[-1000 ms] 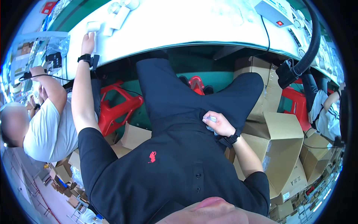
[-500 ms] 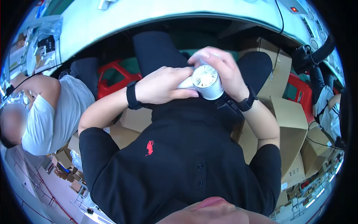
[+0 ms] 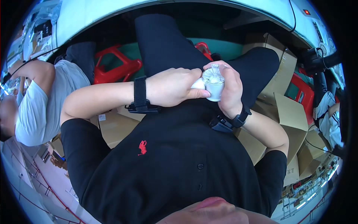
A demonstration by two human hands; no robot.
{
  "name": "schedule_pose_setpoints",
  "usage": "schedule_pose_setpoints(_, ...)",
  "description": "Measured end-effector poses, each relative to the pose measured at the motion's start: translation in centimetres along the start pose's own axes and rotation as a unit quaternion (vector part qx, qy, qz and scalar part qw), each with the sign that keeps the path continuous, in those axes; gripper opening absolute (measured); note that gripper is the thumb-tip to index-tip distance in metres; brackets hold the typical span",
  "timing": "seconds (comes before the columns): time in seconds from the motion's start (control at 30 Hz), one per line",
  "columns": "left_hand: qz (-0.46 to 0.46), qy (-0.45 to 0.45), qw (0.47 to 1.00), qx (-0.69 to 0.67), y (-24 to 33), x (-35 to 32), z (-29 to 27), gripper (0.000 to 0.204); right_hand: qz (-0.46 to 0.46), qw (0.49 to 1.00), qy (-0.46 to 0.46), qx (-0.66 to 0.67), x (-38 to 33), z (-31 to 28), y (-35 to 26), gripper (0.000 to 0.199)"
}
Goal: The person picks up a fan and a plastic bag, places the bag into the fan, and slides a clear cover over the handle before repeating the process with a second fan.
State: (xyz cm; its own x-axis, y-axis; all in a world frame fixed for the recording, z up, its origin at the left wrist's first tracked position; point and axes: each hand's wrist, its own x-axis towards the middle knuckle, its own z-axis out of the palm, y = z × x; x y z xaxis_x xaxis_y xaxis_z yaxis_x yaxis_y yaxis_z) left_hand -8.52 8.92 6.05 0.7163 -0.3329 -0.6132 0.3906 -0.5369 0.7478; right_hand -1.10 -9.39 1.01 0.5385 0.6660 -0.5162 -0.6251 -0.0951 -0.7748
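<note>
A white device (image 3: 214,90) with a round, cylinder-like head and a handle is held over my lap. Clear crinkled plastic (image 3: 213,74) bunches up in a tuft on the top of its head. My left hand (image 3: 172,86) is closed round the handle, its thumb lying along the near side. Curved around the right side of the head is my right hand (image 3: 232,89), with fingers at the far rim by the plastic. Most of the handle is hidden in my left hand. What kind of device it is, I cannot tell for sure.
A pale worktable (image 3: 89,15) curves across the far side. Open cardboard boxes (image 3: 294,112) stand at my right, another box (image 3: 117,128) at my left. Red stools (image 3: 117,67) are nearby. A co-worker in a white shirt (image 3: 48,100) sits at the left, another person (image 3: 328,115) at the far right.
Both hands and the device have shifted slightly to the right. The head has tipped so its side shows more, and the plastic on top now stands up in a tuft.
</note>
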Motion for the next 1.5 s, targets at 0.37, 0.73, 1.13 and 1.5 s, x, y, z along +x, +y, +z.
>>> schedule_pose_setpoints(0.37, 0.078, 0.127, 0.989, -0.022, -1.4, -0.5, -1.1, 0.041, 0.153, 0.95, -0.045, 0.267, 5.7, -2.8, 0.7, 0.028)
schedule_pose_setpoints(0.73, -0.164, 0.584, 0.776, 0.175, -15.8, -5.8, -21.5, 0.034, 0.182, 0.92, -0.018, 0.346, 3.1, -12.4, 6.6, 0.035)
schedule_pose_setpoints(1.13, -0.44, 0.624, 0.607, 0.22, -30.2, -7.9, -30.8, 0.102, 0.122, 0.933, 0.026, 0.336, 1.1, -10.4, 5.4, 0.039)
schedule_pose_setpoints(1.5, 0.286, 0.59, 0.702, 0.28, -7.4, 7.4, -23.1, 0.026, 0.122, 0.865, -0.038, 0.485, 0.2, -11.5, 6.4, 0.045)
